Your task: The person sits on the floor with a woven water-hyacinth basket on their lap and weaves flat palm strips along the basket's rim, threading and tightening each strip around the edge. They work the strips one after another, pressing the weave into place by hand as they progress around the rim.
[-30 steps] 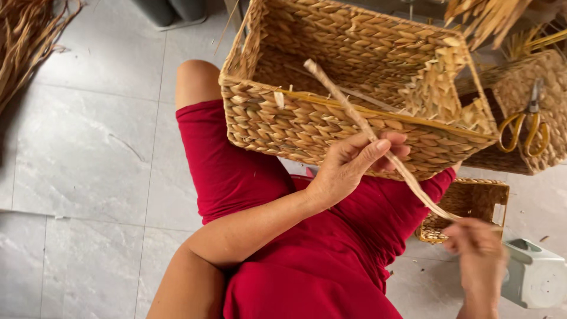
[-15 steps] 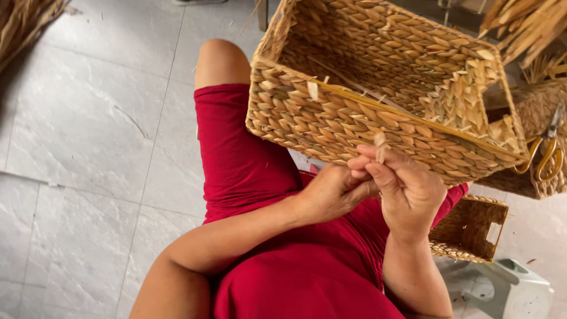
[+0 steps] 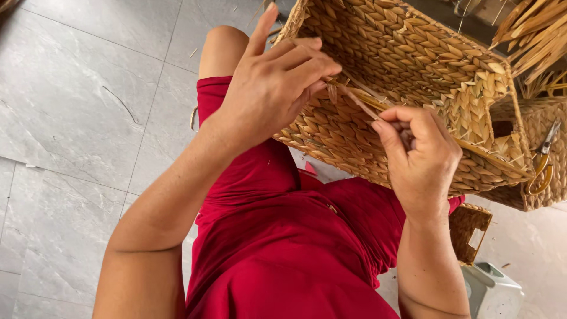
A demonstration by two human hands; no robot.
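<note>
A rectangular woven straw basket (image 3: 413, 65) rests on my lap, open side tilted toward me. My left hand (image 3: 274, 82) pinches a flat straw strand (image 3: 354, 99) at the basket's near rim, index finger raised. My right hand (image 3: 419, 156) grips the same strand a little further along, against the rim, with its fingers curled around it. The strand runs short and taut between the two hands.
I sit in red clothing over a grey tiled floor (image 3: 71, 118). Another woven basket with yellow-handled scissors (image 3: 540, 165) stands at the right. Loose straw bundles (image 3: 534, 35) lie top right. A small woven piece (image 3: 469, 227) and a white container (image 3: 493, 292) sit bottom right.
Both hands have moved up along the basket's near rim to its left part. The long strand pulled out a second ago is now drawn in short between them.
</note>
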